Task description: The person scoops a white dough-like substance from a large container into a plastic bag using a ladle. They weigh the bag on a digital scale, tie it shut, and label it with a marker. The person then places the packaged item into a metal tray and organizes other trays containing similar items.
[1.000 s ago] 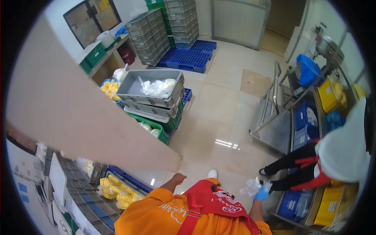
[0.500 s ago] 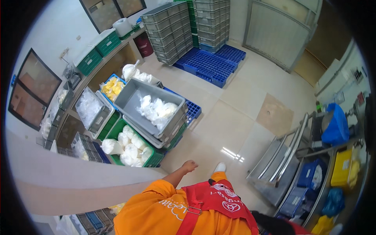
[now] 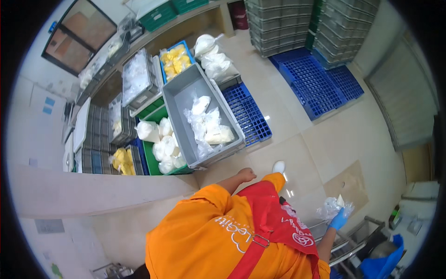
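My left hand (image 3: 246, 175) is bare and hangs in front of my orange sleeve, its fingers curled into a loose fist with nothing seen in it. It is nearest to a grey crate (image 3: 188, 151) that holds clear bags of white contents (image 3: 211, 125). Out to the right, my right hand (image 3: 339, 219) wears a blue glove. Its fingers are closed on a clear plastic bag (image 3: 331, 208) with something whitish inside. Beside the grey crate, a green crate (image 3: 149, 156) is filled with white knotted bags (image 3: 165, 151).
Yellow bags fill a blue crate (image 3: 189, 51) behind the grey one. Blue pallets (image 3: 248, 116) lie on the floor, some under stacked grey crates (image 3: 278, 28). A low wall (image 3: 93, 193) runs at left. A metal rail (image 3: 353, 253) stands near my right arm.
The view has swung left, so the crates and pallets sit farther right. My right hand has come into view with the plastic bag. My left hand stays low and curled.
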The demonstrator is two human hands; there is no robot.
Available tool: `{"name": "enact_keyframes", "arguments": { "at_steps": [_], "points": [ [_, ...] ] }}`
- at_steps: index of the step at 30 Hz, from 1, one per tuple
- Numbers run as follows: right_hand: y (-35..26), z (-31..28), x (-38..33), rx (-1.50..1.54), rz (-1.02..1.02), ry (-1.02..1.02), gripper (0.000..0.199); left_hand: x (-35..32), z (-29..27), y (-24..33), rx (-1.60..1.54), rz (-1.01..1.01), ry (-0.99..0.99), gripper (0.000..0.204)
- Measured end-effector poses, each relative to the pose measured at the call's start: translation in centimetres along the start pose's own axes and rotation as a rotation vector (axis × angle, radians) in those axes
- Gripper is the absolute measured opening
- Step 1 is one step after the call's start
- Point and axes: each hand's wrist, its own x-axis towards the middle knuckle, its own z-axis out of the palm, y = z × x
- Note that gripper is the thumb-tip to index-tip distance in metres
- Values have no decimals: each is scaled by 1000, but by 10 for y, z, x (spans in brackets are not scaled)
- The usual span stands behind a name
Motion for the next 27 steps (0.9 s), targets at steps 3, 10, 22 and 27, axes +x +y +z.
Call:
{"name": "enact_keyframes", "arguments": {
  "at_steps": [3,10,22,27],
  "points": [
    [-55,27,50,-72,-37,3,53,57,-7,44,-4,-14,-54,39],
    [-23,92,152,-564,403,-308,52,172,-94,139,-211,-51,157,32],
    [-198,348,352,-481,163,-536,51,285,-157,115,-225,-497,79,49],
    [-291,496,481,-318,-268,-519,51,300,-227,155,-802,-793,98,42]
  ]
}}
